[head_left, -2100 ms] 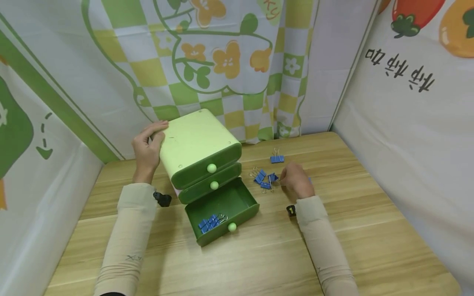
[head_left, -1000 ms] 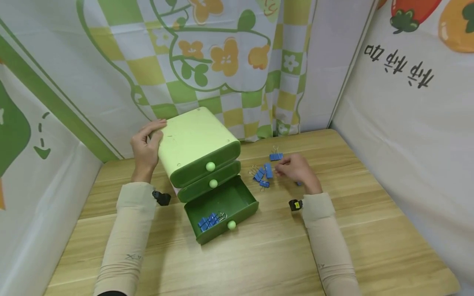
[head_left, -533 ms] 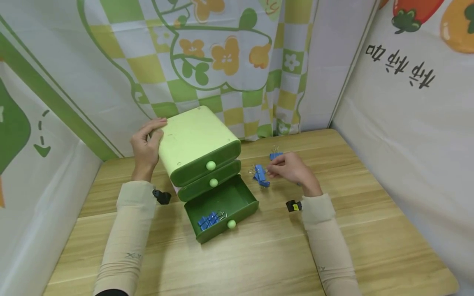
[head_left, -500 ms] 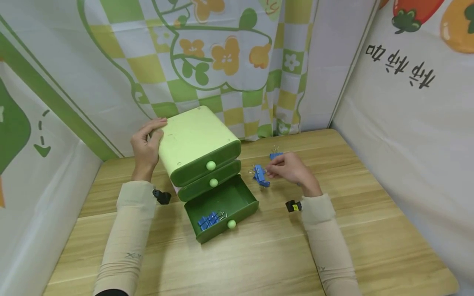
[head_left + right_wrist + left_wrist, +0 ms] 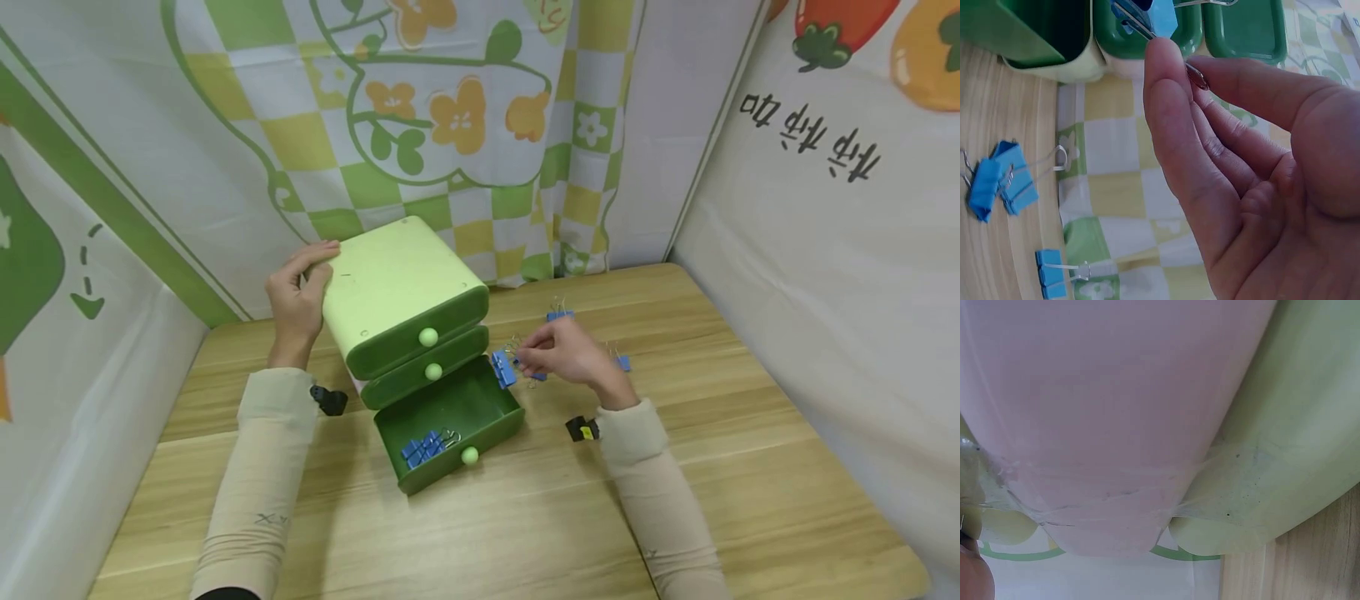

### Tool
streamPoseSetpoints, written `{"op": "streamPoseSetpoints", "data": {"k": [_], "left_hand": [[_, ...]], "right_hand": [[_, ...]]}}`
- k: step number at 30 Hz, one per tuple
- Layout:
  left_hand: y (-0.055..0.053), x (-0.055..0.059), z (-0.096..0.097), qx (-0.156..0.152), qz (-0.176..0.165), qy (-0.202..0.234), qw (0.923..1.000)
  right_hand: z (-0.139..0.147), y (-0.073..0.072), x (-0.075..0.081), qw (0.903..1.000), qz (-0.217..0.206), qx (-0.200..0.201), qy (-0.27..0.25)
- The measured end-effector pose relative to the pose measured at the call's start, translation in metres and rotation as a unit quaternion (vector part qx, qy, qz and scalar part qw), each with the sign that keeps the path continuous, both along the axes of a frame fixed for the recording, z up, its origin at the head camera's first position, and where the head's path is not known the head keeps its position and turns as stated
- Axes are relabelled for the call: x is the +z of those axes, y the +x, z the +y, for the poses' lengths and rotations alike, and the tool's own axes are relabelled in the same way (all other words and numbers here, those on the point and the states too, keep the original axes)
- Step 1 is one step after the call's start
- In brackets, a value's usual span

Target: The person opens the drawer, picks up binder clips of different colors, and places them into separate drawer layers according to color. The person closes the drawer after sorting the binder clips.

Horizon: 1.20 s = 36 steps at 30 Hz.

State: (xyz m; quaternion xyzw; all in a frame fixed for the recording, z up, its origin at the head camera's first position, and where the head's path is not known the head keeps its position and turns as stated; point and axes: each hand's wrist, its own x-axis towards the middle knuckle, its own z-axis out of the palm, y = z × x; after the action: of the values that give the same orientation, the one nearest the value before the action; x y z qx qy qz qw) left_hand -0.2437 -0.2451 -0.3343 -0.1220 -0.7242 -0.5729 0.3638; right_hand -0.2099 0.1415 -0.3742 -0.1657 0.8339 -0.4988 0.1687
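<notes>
My right hand (image 5: 562, 352) pinches a blue binder clip (image 5: 504, 369) by a wire handle, thumb against fingertip. The clip overlaps the far right corner of the pulled-out bottom drawer (image 5: 450, 404) in the head view. Inside that drawer, several blue binder clips (image 5: 423, 450) lie together at its near left. My left hand (image 5: 294, 300) rests on the upper left edge of the pale green drawer cabinet (image 5: 405, 275), with its other fingers hidden. The left wrist view is filled by the cabinet's pink and green side (image 5: 1097, 425). Two loose clips lie touching on the table (image 5: 985, 187).
Another blue binder clip (image 5: 559, 316) lies towards the back of the wooden table (image 5: 585, 517), and one more clip (image 5: 624, 363) sits right of my right hand. A checkered curtain (image 5: 465, 225) hangs behind the cabinet. The middle drawer (image 5: 450, 358) stands slightly out.
My right hand has taken a binder clip from the loose group and carried it left to the drawer's corner. The clip at the right has come into sight. My left hand stays in place.
</notes>
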Motion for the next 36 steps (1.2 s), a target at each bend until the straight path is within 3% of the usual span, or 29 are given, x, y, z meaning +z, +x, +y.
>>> {"op": "streamPoseSetpoints", "data": {"k": [13, 25, 29, 36], "left_hand": [[-0.002, -0.003, -0.001, -0.002, 0.002, 0.0, 1.0], [-0.002, -0.001, 0.0, -0.006, 0.001, 0.004, 1.0], [-0.002, -0.001, 0.0, -0.006, 0.003, 0.005, 1.0], [-0.001, -0.001, -0.001, -0.004, 0.006, 0.001, 1.0]], "right_hand": [[-0.034, 0.011, -0.012, 0.9989, 0.01, 0.045, 0.009], [-0.068, 0.027, -0.026, 0.989, 0.076, 0.089, 0.09], [-0.078, 0.031, -0.031, 0.985, 0.086, 0.111, 0.1], [-0.09, 0.037, -0.035, 0.9819, 0.082, 0.105, 0.135]]}}
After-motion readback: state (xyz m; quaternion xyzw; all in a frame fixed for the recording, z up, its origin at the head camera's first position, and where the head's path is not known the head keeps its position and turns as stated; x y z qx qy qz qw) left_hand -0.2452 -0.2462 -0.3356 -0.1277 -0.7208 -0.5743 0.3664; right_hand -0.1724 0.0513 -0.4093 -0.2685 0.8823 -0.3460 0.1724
